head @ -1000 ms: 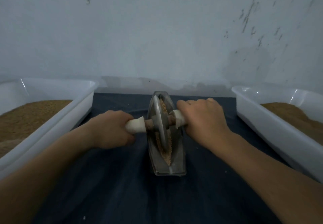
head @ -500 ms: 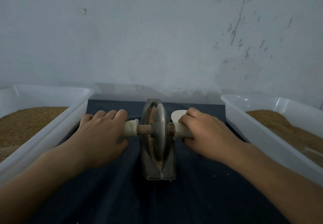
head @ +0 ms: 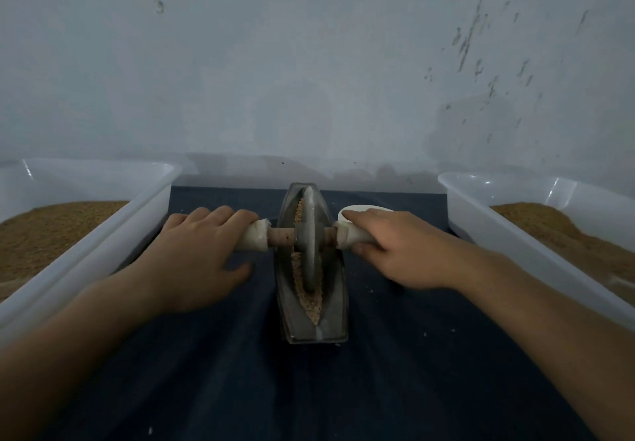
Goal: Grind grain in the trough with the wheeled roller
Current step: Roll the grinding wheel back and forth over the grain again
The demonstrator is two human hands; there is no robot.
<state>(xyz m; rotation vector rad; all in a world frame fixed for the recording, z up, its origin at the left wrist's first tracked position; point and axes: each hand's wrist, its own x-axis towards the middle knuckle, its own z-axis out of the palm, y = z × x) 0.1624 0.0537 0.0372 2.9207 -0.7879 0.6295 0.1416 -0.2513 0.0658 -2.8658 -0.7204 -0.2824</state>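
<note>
Head view: wheeled roller (head: 311,244) is seated upright in metal trough (head: 334,306) on dark cloth (head: 309,392), grain (head: 308,299) underneath. Handles are gripped by left hand (head: 192,258) and right hand (head: 400,251), fingers (head: 225,215) curled round. Trough is flanked by left tub (head: 113,234) and right tub (head: 508,234), both grain-filled; white cup (head: 364,208) is tucked just behind right hand.

Wheeled roller (head: 311,251) stands in the trough (head: 302,334), which lies lengthwise on the cloth (head: 378,378); left hand (head: 192,255) holds the handle left of the wheel, right hand (head: 402,251) the handle right of it. Grain (head: 309,301) lies in the trough under the wheel and nearer than the grip. Outboard of the left grip sits the left tub (head: 137,207) of grain, outboard of the right grip the right tub (head: 481,224); a small bowl (head: 360,207) sits just behind the right hand, the wall (head: 309,62) behind all.
</note>
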